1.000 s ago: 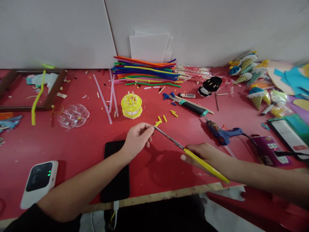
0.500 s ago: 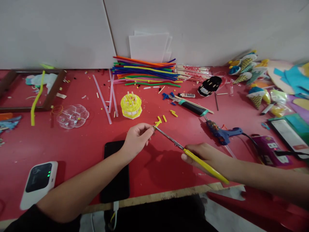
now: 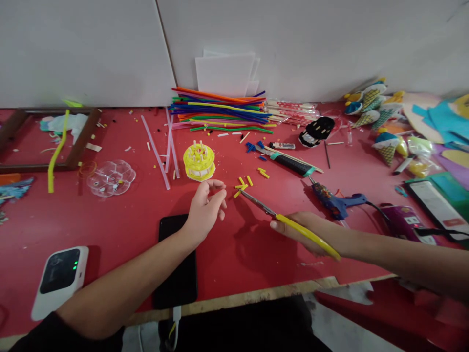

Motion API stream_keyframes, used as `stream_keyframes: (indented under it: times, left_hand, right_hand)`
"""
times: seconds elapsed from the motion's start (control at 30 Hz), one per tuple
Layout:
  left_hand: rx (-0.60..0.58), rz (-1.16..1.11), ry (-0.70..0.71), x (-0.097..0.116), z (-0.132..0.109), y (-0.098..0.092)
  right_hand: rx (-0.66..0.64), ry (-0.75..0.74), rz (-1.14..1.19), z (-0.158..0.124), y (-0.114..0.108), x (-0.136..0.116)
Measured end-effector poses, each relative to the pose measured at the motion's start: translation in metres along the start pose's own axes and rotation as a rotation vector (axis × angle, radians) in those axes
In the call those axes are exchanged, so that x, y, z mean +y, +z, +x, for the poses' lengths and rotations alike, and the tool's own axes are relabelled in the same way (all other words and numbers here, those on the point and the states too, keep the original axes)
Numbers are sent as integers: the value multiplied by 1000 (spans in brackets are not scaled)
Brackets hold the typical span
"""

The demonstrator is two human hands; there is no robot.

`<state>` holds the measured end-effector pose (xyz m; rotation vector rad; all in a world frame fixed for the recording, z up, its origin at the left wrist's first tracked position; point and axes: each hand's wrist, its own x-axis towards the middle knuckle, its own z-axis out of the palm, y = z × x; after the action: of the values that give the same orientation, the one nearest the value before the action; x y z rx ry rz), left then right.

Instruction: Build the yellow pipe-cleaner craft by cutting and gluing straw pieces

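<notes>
Scissors with yellow handles (image 3: pixel 308 235) are gripped in my right hand (image 3: pixel 311 230), their blades angled to the upper left. The blade tips reach several short yellow pieces (image 3: pixel 249 180) lying on the red tabletop. My left hand (image 3: pixel 207 208) hovers left of the tips with thumb and fingers apart, and nothing shows between them. Just beyond it stands a small yellow-and-white round craft model (image 3: pixel 199 161) with short pegs upright on top. A black phone (image 3: pixel 178 264) with a white cable lies partly under my left forearm.
Coloured pipe cleaners (image 3: pixel 223 111) lie along the wall. To the right are a cutter knife (image 3: pixel 291 162), a blue glue gun (image 3: pixel 335 199) with its cord, and a black-and-white model (image 3: pixel 316 132). At left sit a clear flower-shaped tray (image 3: pixel 112 179), a brown frame (image 3: pixel 82 139) and a white device (image 3: pixel 60 281).
My left hand has drawn slightly left, away from the scissor tips, and its fingers have parted. Another yellow piece now lies on the table by the tips.
</notes>
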<state>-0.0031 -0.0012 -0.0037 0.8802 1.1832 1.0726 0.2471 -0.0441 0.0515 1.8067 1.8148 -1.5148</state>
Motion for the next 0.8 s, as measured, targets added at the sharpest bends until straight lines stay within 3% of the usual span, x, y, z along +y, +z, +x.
stream_keyframes:
  times: [0.63, 0.8]
  left_hand:
    - [25, -65, 11, 2, 2, 0]
    - [33, -44, 19, 2, 1, 0]
  right_hand:
    - [68, -60, -110, 8, 2, 3]
    - [36, -57, -89, 5, -2, -2]
